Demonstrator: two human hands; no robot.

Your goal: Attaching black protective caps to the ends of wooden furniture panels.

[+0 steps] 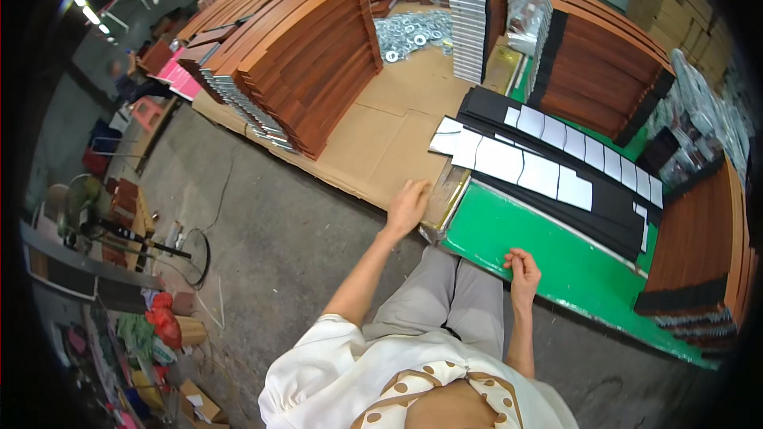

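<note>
At the near edge of the cardboard-covered table (381, 123), my left hand (408, 206) lies with its fingers stretched toward a strip of brown tape (447, 200). Nothing shows in that hand. My right hand (523, 268) hovers at the front edge of the green tabletop (540, 242), its fingers curled together; whether anything small is between them cannot be seen. Just beyond, black flat strips (612, 226) lie in a layered pile. White rectangular pieces (524, 168) sit in an overlapping row on top, and a second white row (588, 145) lies farther back.
Tall stacks of reddish-brown wood-grain panels stand at the left (310, 63), back (481, 16), back right (600, 63) and right (699, 246). Metal washers (409, 32) are heaped behind. Plastic-wrapped items (703, 127) crowd the right. A fan (95, 218) stands on the floor at left.
</note>
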